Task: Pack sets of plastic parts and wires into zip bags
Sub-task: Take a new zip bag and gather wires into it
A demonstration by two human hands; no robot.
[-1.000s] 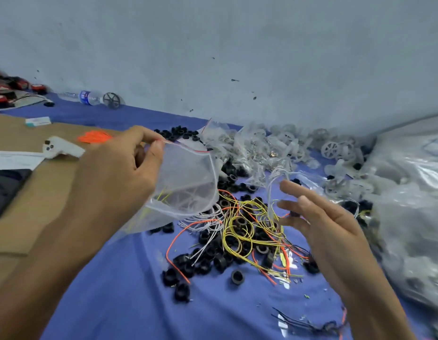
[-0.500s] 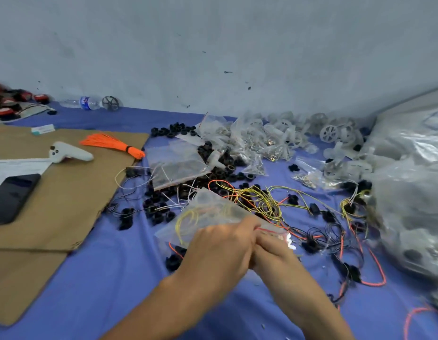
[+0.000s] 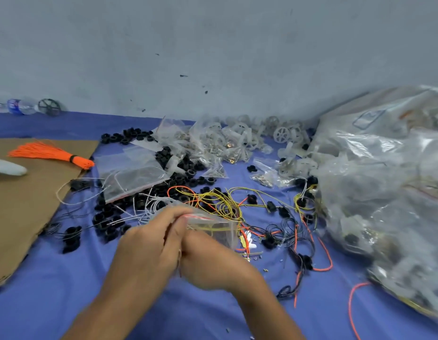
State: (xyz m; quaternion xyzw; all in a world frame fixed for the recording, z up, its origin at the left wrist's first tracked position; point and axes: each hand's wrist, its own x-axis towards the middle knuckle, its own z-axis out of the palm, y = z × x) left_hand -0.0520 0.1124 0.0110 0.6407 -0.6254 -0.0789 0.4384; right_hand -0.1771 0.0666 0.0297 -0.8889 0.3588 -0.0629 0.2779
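Note:
My left hand and my right hand meet low in the middle, both pinching a small clear zip bag with a red seal line; yellow wire shows inside it. Behind the bag lies a tangle of yellow, orange and white wires mixed with black plastic rings on the blue cloth. White plastic wheels are heaped near the wall. A stack of empty zip bags lies left of the wires.
A brown cardboard sheet covers the left, with an orange wire bundle and a white controller on it. A big clear sack of packed bags fills the right. A water bottle lies by the wall.
One second ago my left hand held the bag up open and my right hand hovered open over the wires. Both hands have since come together low, pinching the bag's top edge.

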